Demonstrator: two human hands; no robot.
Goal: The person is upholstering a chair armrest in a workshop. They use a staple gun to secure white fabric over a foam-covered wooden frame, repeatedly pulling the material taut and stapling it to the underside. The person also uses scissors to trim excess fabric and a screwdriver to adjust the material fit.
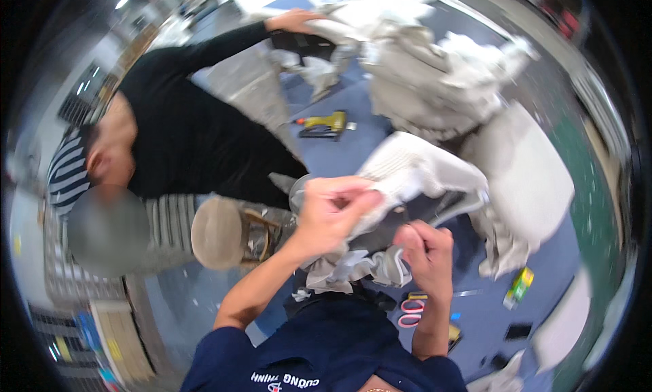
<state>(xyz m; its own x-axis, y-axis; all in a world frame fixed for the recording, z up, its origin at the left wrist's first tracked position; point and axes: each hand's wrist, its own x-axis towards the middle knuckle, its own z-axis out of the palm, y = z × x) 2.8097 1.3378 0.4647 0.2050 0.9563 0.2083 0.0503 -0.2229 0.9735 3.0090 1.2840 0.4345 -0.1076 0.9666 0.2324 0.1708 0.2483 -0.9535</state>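
Left hand (333, 212) raised at frame centre, fingers (363, 200) pressed together, pinching a fold of pale grey-white cloth (421, 171). The cloth is soft, woven-looking, crumpled; it rises from the hands toward 1 o'clock as a rounded, padded-looking hump, then drapes down toward 4 o'clock in loose creases. Right hand (428, 253) just below and right of the left, curled into a loose fist, fingers closed on a lower edge of the same cloth; exactly what part they grip is hidden by the knuckles. More of the cloth bunches in wrinkled folds between the two wrists, just above the dark navy shirt (326, 344) at 6 o'clock. Surface (475, 310) beneath is blue-grey, flat, speckled with small scraps. On it at 5 o'clock: pink-handled scissors (409, 317), looped handles showing, and a small green-and-yellow box (519, 285) lying tilted, well apart from the hands. At 12 o'clock, a yellow power drill (326, 124) lies on its side on the surface. Beyond it, toward 1 o'clock, a large heap of similar pale fabric (428, 73), lumpy and deeply creased. A second person in a black long sleeve (197, 134) leans in from 10 o'clock, one hand (292, 20) reaching to the heap's near edge at 12 o'clock. At 8 o'clock, a round tan stool seat (217, 232), smooth, with dark framing beside it.
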